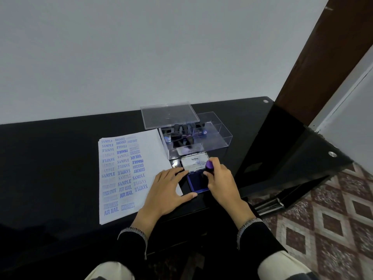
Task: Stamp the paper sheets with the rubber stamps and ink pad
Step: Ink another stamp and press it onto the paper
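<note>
- Black glossy table (60,158) is seen against a plain pale wall, with patterned floor tiles at the right.
- A purple-topped rubber stamp (209,165) is gripped upright by the right hand (220,178), fingers curled round it, its base on or just above the blue ink pad (196,181); contact cannot be confirmed.
- The left hand (167,186) is laid flat, fingers spread, steadying the pad's left edge and overlapping the paper sheet (129,174).
- The sheet lies left of the stamp hand, its long axis running near to far; free space is judged to remain near its right edge.
- A clear box (222,136), lid (169,114) propped behind, holds further dark-handled stamps.
</note>
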{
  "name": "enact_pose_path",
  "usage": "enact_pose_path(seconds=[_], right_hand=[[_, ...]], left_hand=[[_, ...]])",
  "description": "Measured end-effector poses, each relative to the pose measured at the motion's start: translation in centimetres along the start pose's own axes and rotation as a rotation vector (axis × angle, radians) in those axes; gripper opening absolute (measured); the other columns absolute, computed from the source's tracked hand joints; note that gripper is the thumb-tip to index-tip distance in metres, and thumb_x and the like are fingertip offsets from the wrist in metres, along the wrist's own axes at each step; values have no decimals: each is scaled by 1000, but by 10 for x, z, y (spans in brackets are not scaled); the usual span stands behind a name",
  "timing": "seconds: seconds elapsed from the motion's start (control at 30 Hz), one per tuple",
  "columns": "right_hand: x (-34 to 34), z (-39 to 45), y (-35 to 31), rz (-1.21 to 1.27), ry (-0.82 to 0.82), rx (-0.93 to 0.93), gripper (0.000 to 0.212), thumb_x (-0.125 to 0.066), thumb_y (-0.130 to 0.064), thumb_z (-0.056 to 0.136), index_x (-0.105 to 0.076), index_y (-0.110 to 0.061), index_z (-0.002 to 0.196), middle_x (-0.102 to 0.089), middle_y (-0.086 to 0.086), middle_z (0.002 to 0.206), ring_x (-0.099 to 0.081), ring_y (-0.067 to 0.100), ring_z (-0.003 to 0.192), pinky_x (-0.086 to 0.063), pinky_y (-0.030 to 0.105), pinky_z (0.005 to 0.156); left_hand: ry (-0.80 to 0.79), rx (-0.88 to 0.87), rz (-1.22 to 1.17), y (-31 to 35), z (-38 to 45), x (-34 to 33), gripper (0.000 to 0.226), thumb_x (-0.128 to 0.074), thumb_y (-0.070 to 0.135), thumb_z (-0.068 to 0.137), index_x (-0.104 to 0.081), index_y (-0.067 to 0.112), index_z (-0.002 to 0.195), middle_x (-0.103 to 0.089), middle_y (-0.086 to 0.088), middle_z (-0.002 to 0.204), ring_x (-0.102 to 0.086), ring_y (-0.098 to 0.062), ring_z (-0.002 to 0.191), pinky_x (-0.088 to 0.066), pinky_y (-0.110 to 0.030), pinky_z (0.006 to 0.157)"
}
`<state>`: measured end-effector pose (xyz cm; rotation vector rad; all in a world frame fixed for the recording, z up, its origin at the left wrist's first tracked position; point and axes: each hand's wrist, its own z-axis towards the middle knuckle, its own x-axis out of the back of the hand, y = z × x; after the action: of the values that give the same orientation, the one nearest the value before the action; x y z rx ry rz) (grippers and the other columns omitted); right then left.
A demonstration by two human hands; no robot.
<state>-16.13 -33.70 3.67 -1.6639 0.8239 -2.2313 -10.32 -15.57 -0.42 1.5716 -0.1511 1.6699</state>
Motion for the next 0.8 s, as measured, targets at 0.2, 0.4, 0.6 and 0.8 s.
enact_pose_path(seconds=[0.2,0.4,0.6,0.8], right_hand=[[-3,0,-3,-37,13,-52,22,-57,-13,94,-45,-16,112,-50,2,92,-53,20,77,-49,29,67],[-5,1,-2,-27,5,-57,24,-61,-7,90,-46,-15,108,-51,2,90,-54,19,80,-49,29,67],[-9,4,-4,-36,27,-69,27,-61,2,86,-47,-12,104,-49,-1,89,-48,12,78,-36,12,60],[-6,6,-11,-98,19,-61,28,-60,5,84,-41,-14,95,-48,0,86,-43,10,75,-34,10,53]], left_hand=[[18,7,-1,1,-1,0,78,-44,79,79,-37,37,144,-35,17,147,-27,-5,134,-7,-21,112],[5,16,12,1,0,-1,78,-41,79,79,-35,38,145,-35,17,148,-26,-5,135,-8,-24,114],[-3,21,12,-1,0,-3,78,-42,79,80,-34,38,145,-33,17,149,-24,-5,136,-9,-25,115],[-8,21,12,0,0,-2,80,-39,80,79,-34,37,145,-34,16,149,-25,-6,136,-11,-26,116]])
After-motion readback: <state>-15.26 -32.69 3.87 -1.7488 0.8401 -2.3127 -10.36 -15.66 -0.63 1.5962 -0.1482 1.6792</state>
